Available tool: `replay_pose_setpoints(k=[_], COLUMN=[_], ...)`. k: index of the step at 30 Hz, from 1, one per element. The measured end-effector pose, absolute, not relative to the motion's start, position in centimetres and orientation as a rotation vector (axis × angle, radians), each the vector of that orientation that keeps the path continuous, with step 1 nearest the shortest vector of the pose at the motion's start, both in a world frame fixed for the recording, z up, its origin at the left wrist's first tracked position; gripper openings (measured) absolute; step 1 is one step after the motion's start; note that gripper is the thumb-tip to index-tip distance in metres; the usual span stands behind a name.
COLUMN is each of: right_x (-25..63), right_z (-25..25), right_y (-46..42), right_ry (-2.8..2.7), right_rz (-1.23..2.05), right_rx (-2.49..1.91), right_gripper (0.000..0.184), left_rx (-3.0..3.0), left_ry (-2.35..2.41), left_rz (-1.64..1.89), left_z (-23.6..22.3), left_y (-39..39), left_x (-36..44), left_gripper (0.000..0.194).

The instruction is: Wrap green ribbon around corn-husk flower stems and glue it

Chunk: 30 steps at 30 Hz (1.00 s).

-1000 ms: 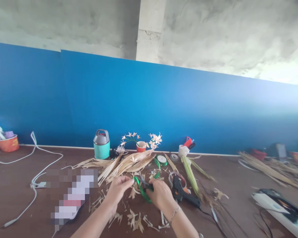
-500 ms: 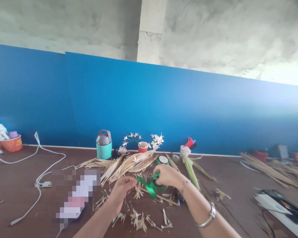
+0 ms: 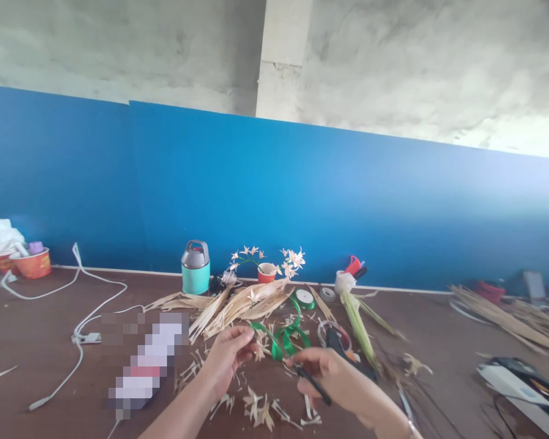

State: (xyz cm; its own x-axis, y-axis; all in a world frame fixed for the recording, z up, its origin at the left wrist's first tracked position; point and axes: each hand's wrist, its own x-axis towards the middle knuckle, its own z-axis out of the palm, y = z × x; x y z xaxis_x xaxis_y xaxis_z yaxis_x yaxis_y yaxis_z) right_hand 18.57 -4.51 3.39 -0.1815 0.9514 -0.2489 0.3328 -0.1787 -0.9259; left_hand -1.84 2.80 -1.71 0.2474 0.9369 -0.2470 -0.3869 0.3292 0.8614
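Left hand (image 3: 232, 350) curled, pinching green ribbon (image 3: 277, 350), right hand (image 3: 327, 375) around black handle (image 3: 319, 390)

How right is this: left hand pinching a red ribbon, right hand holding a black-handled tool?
Wrong colour: the head view shows a green ribbon, not red. The left hand pinches it while the right hand holds a black-handled tool.

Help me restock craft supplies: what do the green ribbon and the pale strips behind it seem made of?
Green ribbon: probably satin-like fabric, fairly glossy, since lighter sheen shows on its curls.
Pale strips: apparently dried plant leaf, perhaps corn husk; matte, tan, creased lengthwise.
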Motion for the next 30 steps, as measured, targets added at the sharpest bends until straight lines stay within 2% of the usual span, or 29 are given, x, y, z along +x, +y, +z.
replay_pose_setpoints(k=[6,24,30], right_x=[18.8,14.6,14.7], right_z=[0.6,-1.2,-1.8], right_y=[-4.5,-3.4,-3.5], right_ry=[-1.469,-1.407,-1.452], right_rz=[1.355,1.281,1.178], right_rx=[-1.591,-1.301,-1.339], right_gripper=[0.025,0.026,0.030], left_rx=[0.698,0.682,0.736], left_ry=[0.861,0.748,0.772], left_rz=[1.009,0.939,0.947], left_z=[-1.9,-2.2,-1.5], left_y=[3.0,2.2,2.0], left_x=[-1.9,-1.4,-1.3], left_gripper=[0.021,0.023,0.022])
